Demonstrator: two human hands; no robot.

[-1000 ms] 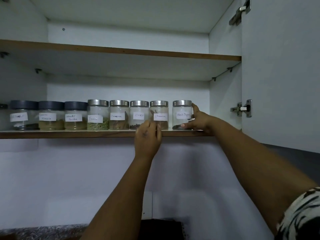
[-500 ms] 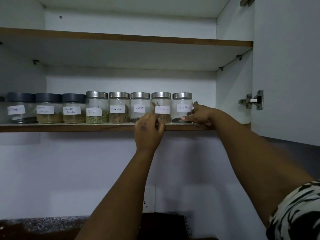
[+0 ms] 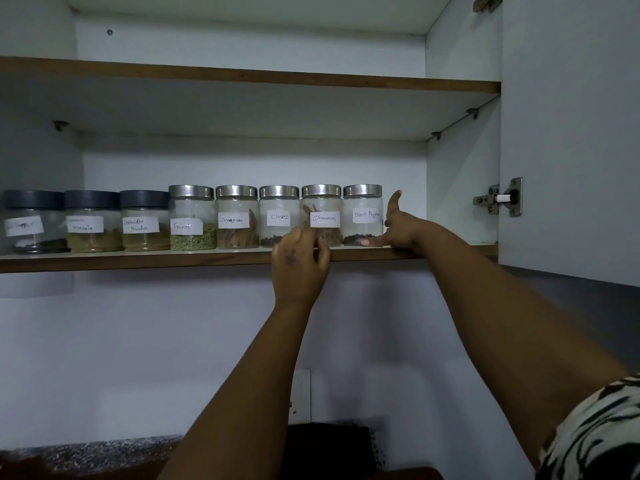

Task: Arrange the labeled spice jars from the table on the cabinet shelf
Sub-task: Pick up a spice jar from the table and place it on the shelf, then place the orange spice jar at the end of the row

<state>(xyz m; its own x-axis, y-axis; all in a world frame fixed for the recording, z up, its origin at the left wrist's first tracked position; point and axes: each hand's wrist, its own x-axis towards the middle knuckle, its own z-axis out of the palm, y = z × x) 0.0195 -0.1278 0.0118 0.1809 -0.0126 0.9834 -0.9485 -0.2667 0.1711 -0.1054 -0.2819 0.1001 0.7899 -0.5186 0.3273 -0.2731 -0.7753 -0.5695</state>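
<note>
On the lower cabinet shelf [image 3: 138, 259] stands a row of labeled spice jars: three dark-lidded ones at the left, then steel-lidded Fennel [image 3: 191, 218], Cinnamon [image 3: 237, 216], Cloves [image 3: 279, 213], a second Cinnamon jar [image 3: 323, 211] and Black Pepper [image 3: 363, 213]. My left hand [image 3: 299, 263] hovers at the shelf edge below the Cloves and second Cinnamon jars, fingers loosely curled, fingertips at their bases, holding nothing. My right hand [image 3: 400, 228] rests on the shelf beside Black Pepper, thumb raised, index finger lying along the jar's base.
The upper shelf [image 3: 242, 76] shows nothing on it. The open cabinet door [image 3: 571, 133] with its hinge [image 3: 498, 199] stands at the right. A bare stretch of shelf lies right of Black Pepper. A speckled counter [image 3: 86, 455] runs below.
My right hand has loosened from the Black Pepper jar, and its thumb now points up beside it. My left hand has stayed at the shelf edge. The view has shifted slightly.
</note>
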